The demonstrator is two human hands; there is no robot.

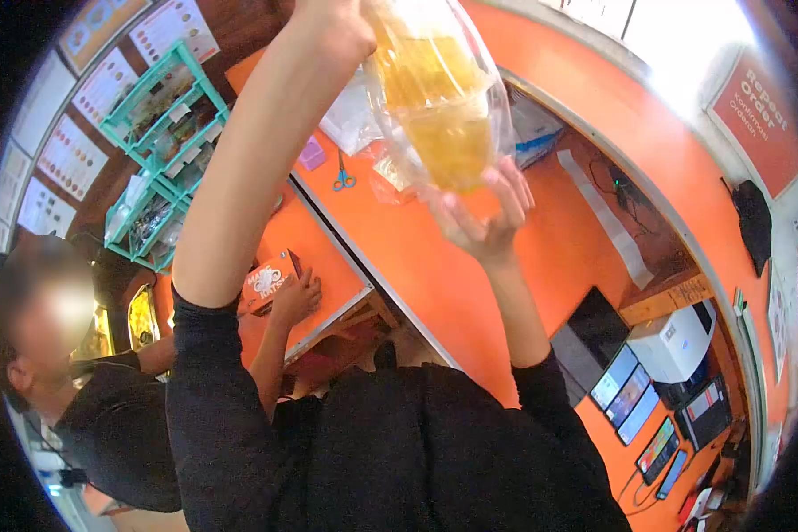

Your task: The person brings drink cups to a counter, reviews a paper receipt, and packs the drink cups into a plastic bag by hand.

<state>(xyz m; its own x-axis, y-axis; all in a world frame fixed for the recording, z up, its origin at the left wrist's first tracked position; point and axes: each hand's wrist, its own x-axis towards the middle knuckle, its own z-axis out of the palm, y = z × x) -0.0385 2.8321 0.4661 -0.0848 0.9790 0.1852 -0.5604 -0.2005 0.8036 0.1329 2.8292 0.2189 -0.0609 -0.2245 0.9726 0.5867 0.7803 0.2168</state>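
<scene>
A clear plastic bag (pixel 439 106) with yellow-orange contents, which I cannot identify, is held up above the orange table. My left hand (pixel 341 27) is at the bag's upper end, its fingers mostly cut off by the frame's top edge. From below, my right hand (pixel 483 213) cups the bag's lower end, its fingers curled up against the plastic. Blue-handled scissors (pixel 344 182) lie on the table beside the bag. Near them are a purple item (pixel 312 153) and some white plastic packaging (pixel 353 120).
At left, a co-worker in black has a hand (pixel 294 297) on an orange printed box (pixel 270 282). Green stacked bins (pixel 164 133) stand behind. A gap (pixel 355 253) separates the table sections. Several phones (pixel 658 450), a white device (pixel 674 341) and a laptop-like dark panel (pixel 590 337) lie right.
</scene>
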